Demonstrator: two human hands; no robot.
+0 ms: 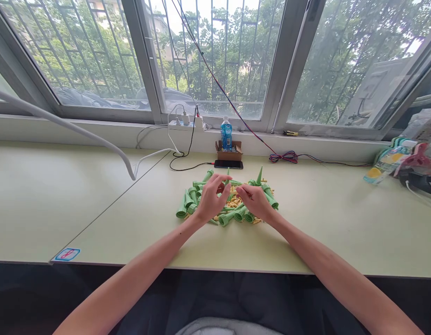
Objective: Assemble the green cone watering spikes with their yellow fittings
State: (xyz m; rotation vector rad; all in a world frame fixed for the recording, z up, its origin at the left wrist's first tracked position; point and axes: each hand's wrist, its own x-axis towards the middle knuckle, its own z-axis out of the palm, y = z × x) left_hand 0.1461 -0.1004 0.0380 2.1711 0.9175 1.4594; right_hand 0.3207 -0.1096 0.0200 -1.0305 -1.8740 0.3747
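Note:
Above a heap of green plastic cone-shaped spikes [240,214] and small yellow pegs [234,201], both my hands meet close together. My left hand [212,197] curls its fingers and thumb around an upright green spike [228,177], its tip poking up past the fingers. Just to the right, my right hand [256,201] has its fingers pinched, pointing at the left one; whatever they hold is too small or hidden to name. Another green spike [259,176] stands upright behind my right hand. More hollow cones [181,211] lie on the left of the heap.
A phone [228,164] on a cable lies behind the heap, before a small cardboard box [229,154] and a blue bottle [226,132]. A coiled cable [284,157] rests farther right. A white curved arm [97,135] crosses the left side. The table's front edge [236,270] is near me.

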